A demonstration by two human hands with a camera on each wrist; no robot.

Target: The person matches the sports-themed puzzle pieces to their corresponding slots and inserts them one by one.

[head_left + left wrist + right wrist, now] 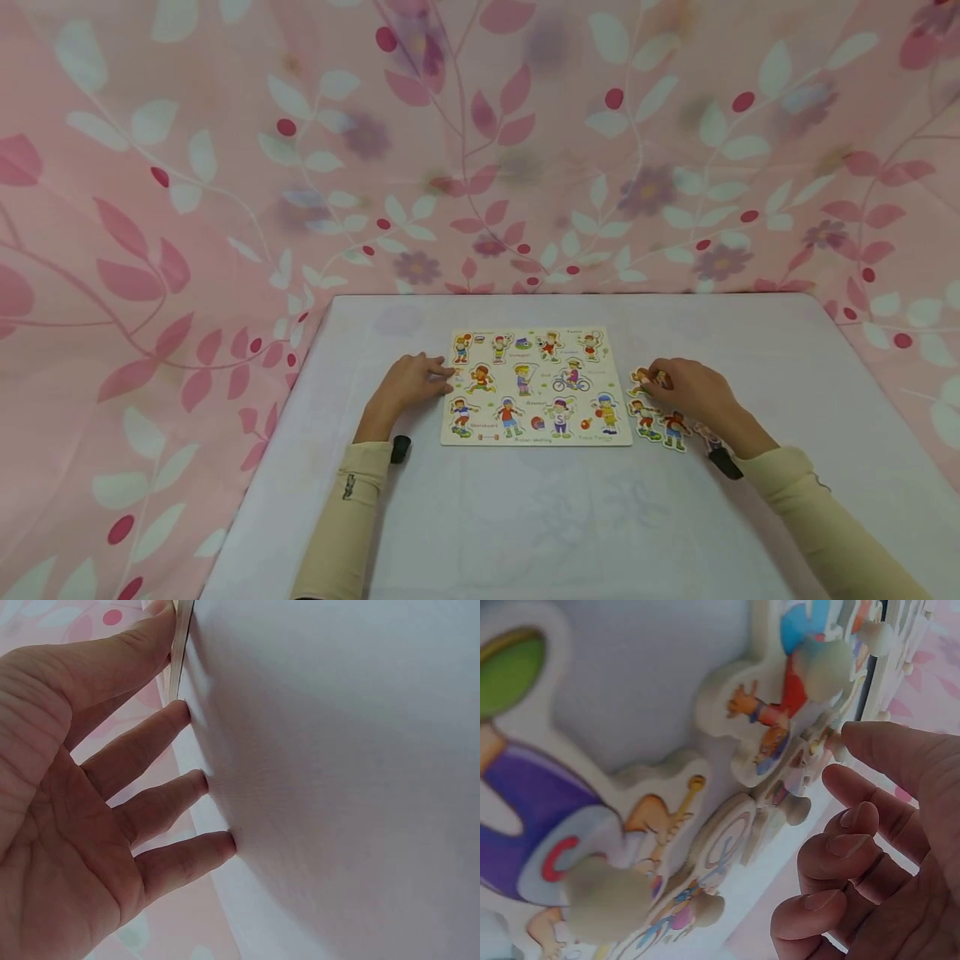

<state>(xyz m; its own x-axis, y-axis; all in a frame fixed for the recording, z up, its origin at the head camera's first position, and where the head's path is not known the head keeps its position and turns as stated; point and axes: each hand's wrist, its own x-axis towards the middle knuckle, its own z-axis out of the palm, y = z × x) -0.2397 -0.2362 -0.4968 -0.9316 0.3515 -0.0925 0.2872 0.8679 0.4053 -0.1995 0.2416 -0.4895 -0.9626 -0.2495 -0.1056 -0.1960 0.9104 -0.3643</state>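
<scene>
A wooden puzzle board (472, 437) with printed sports figures lies on the table. My left hand (414, 383) is at its left edge, fingers spread. In the left wrist view, the left thumb (127, 656) touches the edge of the board (181, 652) while other fingertips rest on the white cloth. To the right of the board, my right hand (693, 387) is over a group of knobbed puzzle pieces (673, 431). Seen from the right wrist, its thumb and index finger pinch the small knob (835, 745) of one piece; the remaining fingers curl loosely.
A white cloth covers the table (525, 517). Pink floral fabric (480, 167) hangs behind and at the sides. Several loose pieces lie close together, some partly under the right hand, among them a figure in purple (540, 817). Dark wrist devices (401, 450) sit at both sleeves.
</scene>
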